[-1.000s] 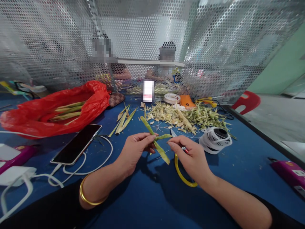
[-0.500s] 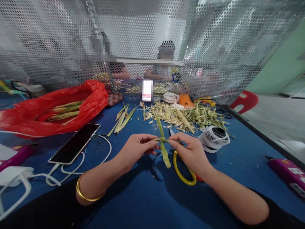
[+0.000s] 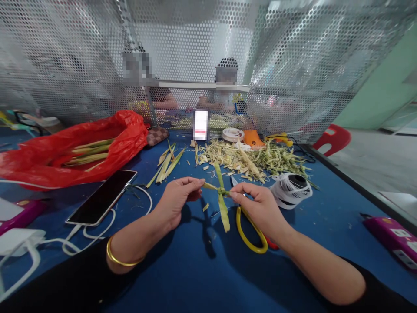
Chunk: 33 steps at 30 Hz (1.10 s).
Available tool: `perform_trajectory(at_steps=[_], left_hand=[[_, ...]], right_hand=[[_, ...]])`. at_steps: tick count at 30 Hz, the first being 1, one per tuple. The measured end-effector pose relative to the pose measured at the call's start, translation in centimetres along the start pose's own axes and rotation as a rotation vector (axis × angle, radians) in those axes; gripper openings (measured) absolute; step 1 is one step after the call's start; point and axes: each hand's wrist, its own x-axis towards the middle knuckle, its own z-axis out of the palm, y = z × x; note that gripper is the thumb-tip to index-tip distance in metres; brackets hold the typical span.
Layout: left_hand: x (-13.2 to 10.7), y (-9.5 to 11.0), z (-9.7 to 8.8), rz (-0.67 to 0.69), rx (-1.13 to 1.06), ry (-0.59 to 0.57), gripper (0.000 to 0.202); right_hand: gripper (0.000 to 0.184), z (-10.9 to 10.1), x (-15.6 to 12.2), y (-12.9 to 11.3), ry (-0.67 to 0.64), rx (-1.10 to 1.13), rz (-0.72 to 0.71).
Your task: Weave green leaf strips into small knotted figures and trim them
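Green leaf strips [image 3: 223, 206] are knotted together into a cross, held up above the blue table. My left hand [image 3: 178, 201] pinches the tip of the strip pointing left, thumb against forefinger. On the other side, my right hand [image 3: 260, 209] is closed on the short right arm of the cross, close to the knot. The upper and lower arms hang free. Below and partly behind my right hand lie scissors [image 3: 241, 230] with yellow handles, their blades partly hidden. A small leaf scrap [image 3: 205, 207] shows between my hands.
A white spool [image 3: 291, 190] stands right of my right hand. Leaf shavings [image 3: 234, 156] are heaped behind. Loose leaves [image 3: 166, 164], a phone [image 3: 102, 198] with a white cable, and a red plastic bag [image 3: 130, 126] of leaves lie left. A perforated screen [image 3: 189, 43] stands behind; people sit beyond.
My left hand has moved left and slightly up, from near the knot to the strip's tip, so more of that strip shows. My right hand keeps its pinch. The scrap now shows.
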Motion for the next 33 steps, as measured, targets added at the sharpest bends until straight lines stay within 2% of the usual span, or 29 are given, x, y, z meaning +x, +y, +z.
perform_trajectory(at_steps=[5,7,14,19,24,33], left_hand=[[-0.5,-0.9,0.4,-0.216,-0.181,-0.136,0.034],[-0.8,-1.4,0.6,-0.254,-0.189,-0.187,0.036],[-1.6,-1.7,1.3,-0.129,-0.090,-0.281,0.040],[-1.9,-1.3,1.4,-0.088,-0.036,-0.306,0.028],[-1.9,-0.8,1.2,-0.013,0.074,-0.318,0.020],[-1.2,-1.0,0.5,-0.171,0.060,-0.334,0.021]], right_hand=[[0.015,0.2,-0.2,0.0,0.039,0.014,-0.006],[0.014,0.4,-0.3,0.1,0.035,0.013,-0.019],[0.016,1.5,-0.6,0.1,-0.050,-0.008,-0.039],[0.023,1.4,-1.0,-0.3,-0.088,-0.062,-0.128],[0.021,0.7,-1.1,-0.5,-0.058,-0.186,-0.165],[0.021,0.1,-0.9,-0.8,-0.120,-0.156,-0.120]])
